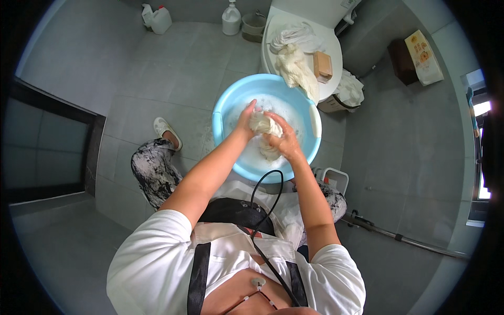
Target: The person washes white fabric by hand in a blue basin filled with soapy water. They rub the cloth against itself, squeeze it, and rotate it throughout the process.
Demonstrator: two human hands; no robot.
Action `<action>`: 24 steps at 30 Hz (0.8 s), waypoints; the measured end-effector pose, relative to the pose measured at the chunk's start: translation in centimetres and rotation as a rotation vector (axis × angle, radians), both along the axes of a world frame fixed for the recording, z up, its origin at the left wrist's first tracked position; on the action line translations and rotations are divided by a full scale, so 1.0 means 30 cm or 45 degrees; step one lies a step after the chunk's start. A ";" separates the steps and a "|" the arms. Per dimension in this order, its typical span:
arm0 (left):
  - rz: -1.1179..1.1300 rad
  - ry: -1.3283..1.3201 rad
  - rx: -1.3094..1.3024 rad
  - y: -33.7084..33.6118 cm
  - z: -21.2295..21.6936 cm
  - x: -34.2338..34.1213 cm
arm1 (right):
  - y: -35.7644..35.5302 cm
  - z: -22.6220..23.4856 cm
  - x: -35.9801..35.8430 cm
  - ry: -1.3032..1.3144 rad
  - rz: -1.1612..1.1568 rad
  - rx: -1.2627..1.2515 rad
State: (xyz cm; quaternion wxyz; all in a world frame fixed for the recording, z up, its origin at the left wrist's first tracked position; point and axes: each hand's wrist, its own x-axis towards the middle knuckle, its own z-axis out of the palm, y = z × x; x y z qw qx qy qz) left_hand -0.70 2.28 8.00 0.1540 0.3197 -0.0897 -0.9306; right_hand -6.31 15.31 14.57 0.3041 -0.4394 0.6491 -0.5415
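1. Bottom of frame: person in a white top with dark straps, a black cable running up the chest, seated or squatting, patterned trouser knees (152, 170) at centre left.
2. Both forearms reach up-frame from the lower edge to meet over the blue basin (227, 107) at centre.
3. Left hand (247, 116): grip clenched on the upper left end of the white cloth (264, 126), thumb side up.
4. Right hand (281, 137): grip clenched on the same cloth from the right and lower side; hands just beside each other, cloth bunched between them.
5. The cloth is held above the sudsy water, inside the basin rim, its wet tail hanging down toward the foam.
6. Step in hand, by my read: scrubbing or wringing the cloth, mid-wash. A next move would call for both grips staying tight and working against each other, keeping the cloth over the basin so drips land inside.
7. Left of the basin: one white slipper (167, 131) on the grey tiled floor. Right of it, a small white crate (336, 178).
8. Upper centre: white worktop (329, 50) with a pile of white laundry (295, 50), part draped down to the basin edge, and a tan block (323, 64) beside it.
9. Top edge: white jugs (157, 18) and a pump bottle (231, 18) by the wall.
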 end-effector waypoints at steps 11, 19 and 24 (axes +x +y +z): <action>0.070 -0.128 -0.045 0.063 0.036 -0.009 | -0.069 -0.108 0.074 0.467 -0.536 0.247; 0.087 -0.612 -0.755 0.059 0.010 -0.010 | -0.009 -0.184 -0.074 0.123 -0.614 0.345; 0.064 -0.694 -1.258 -0.091 -0.006 0.029 | 0.101 -0.193 -0.190 -0.765 -0.783 0.016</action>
